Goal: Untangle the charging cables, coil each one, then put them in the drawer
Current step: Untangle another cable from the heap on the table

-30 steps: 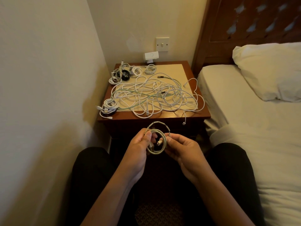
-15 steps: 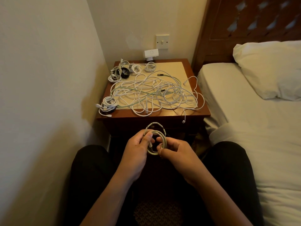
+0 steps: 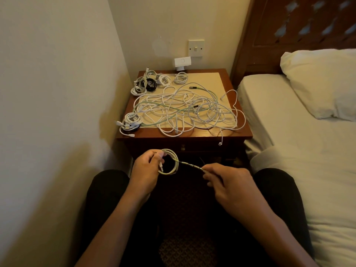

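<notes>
Hands share one coiled cable (image 3: 174, 160): left hand (image 3: 148, 170) grips loops, right hand (image 3: 229, 182) pinches tail; one tangle (image 3: 185, 110) on worktop (image 3: 221, 78).

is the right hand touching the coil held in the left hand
Apart. The head view shows the right hand pinching only the cable's straight tail, with a clear gap between it and the coil that the left hand grips.

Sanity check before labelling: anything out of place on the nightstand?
Yes: a white plug dangles over the nightstand front edge, and a cable loop overhangs its right edge; both could slip off.
</notes>
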`<state>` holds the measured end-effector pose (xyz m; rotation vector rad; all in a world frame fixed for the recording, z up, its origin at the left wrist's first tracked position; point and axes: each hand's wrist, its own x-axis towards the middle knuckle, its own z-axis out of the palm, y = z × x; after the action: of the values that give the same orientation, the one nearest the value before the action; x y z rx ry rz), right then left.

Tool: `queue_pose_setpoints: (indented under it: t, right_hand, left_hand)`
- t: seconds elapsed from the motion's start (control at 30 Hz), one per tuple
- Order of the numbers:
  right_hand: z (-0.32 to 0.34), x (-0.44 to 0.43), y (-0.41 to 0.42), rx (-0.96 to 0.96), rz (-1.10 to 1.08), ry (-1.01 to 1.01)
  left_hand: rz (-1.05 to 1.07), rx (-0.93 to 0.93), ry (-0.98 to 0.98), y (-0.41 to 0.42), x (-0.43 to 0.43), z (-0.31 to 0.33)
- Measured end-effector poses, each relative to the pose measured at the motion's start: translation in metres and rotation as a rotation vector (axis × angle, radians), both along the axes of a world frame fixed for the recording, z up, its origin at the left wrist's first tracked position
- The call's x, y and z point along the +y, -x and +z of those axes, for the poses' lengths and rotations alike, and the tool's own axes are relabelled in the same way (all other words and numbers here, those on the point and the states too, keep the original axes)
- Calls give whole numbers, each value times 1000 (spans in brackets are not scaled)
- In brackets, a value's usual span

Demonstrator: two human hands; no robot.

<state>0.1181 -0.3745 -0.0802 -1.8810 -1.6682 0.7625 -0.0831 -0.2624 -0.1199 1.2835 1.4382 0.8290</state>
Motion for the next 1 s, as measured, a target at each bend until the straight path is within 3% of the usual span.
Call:
queue_pose_setpoints:
  t: [0.07, 0.23, 0.33, 0.4, 0.47, 0.67, 0.9, 1.0]
  right_hand:
    - [-3, 1, -6, -13, -13, -67]
    - [-21, 4, -13, -63, -102, -158]
    - [-34, 8, -4, -42, -147, -163]
    - [-37, 10, 5, 44, -211, -157]
    - [-39, 13, 13, 277, -263, -98]
    - [-39, 15, 18, 864, -303, 13]
    - [-33, 16, 7, 994, -278, 112]
    - [-34, 19, 9, 904, -344, 53]
  left_hand:
    - [2, -85, 40, -1, -2, 2]
    - [-4, -594, 316, -7, -17, 11]
    - [-19, -702, 392, -17, -30, 13]
    - [10, -761, 424, -22, -34, 11]
    - [23, -821, 453, -25, -38, 10]
    - [47, -728, 421, -29, -45, 4]
    - [102, -524, 104, -33, -49, 8]
    - [87, -413, -29, -37, -51, 7]
